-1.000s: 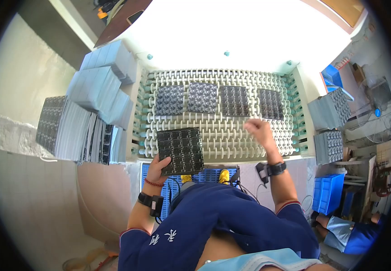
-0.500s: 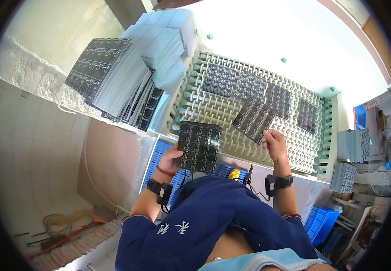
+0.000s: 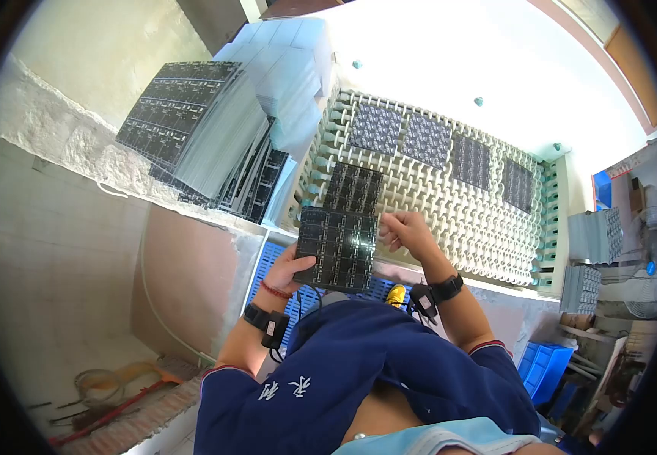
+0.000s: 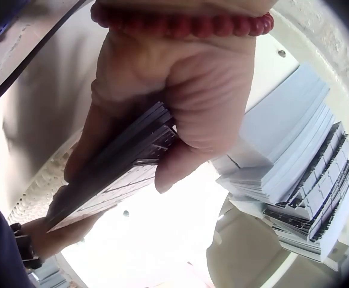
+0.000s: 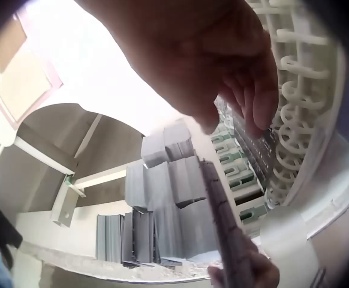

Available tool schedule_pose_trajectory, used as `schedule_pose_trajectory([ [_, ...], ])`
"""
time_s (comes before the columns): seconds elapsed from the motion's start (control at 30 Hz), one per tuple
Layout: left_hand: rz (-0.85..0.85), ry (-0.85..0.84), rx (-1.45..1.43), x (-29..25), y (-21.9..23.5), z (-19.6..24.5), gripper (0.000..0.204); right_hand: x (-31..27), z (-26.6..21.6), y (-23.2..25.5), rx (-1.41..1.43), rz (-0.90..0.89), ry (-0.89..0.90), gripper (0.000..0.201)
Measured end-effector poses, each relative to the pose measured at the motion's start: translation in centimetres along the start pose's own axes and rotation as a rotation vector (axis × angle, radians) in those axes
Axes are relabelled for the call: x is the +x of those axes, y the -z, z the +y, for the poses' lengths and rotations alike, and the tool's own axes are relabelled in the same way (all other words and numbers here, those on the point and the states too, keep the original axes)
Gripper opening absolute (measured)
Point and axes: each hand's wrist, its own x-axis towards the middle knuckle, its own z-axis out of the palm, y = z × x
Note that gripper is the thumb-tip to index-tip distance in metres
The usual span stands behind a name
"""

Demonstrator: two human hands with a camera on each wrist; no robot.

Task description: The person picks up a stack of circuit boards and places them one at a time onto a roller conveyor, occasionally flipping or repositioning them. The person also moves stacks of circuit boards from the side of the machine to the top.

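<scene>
A stack of black circuit boards (image 3: pixel 334 250) is in my left hand (image 3: pixel 290 269), its thumb over the top face and the fingers beneath. In the left wrist view, the stack (image 4: pixel 111 162) shows edge-on between thumb and fingers. My right hand (image 3: pixel 408 233) is just right of the stack, fingers loosely bent, and in the right wrist view a gap shows between thumb and fingertips. A single circuit board (image 3: pixel 355 187) lies on the white rollers (image 3: pixel 450 220) just beyond the stack. Several more boards (image 3: pixel 427 140) lie in a row farther back.
To the left, boards (image 3: pixel 177 114) stand packed on edge beside pale blue stacks (image 3: pixel 283 83). More stacks (image 3: pixel 594 239) are at the right, with a blue crate (image 3: pixel 545 371) lower down. A white panel (image 3: pixel 435 53) rises behind the rollers.
My right hand first moved back from the row, then carried a board leftward across the rollers. That board now lies at the left, and the hand is beside the stack. The head view has turned.
</scene>
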Motion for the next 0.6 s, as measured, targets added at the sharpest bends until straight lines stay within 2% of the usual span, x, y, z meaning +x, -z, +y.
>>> schedule_pose_trajectory([
  [0.03, 0.005, 0.006, 0.036, 0.1, -0.1, -0.1, 0.044, -1.1, 0.3, -0.2, 0.000, 0.007, -0.007, 0.023],
  [0.1, -0.007, 0.014, 0.025, 0.9, -0.3, -0.5, 0.042, -3.1, 0.5, -0.8, 0.071, -0.137, 0.062, 0.022],
  [0.13, -0.010, 0.013, 0.017, 1.2, -0.4, -0.7, 0.040, -3.7, 0.7, -0.9, 0.014, -0.214, 0.070, 0.021],
  [0.3, 0.034, 0.031, 0.021, 2.2, -1.0, -1.2, 0.037, -4.2, 1.4, 0.8, 0.005, -0.025, 0.174, 0.018],
  [0.5, 0.051, 0.037, 0.011, 2.0, -0.2, -1.0, 0.035, -2.2, 2.5, 8.0, -0.009, 0.266, 0.132, 0.021],
  [0.57, 0.110, 0.025, -0.032, 1.8, -0.1, -1.1, 0.035, -1.7, 2.8, 9.5, -0.070, 0.312, 0.149, 0.022],
  [0.6, 0.082, 0.012, 0.002, 1.7, 0.1, -1.0, 0.038, -1.7, 2.6, 9.8, -0.097, 0.360, 0.129, 0.022],
])
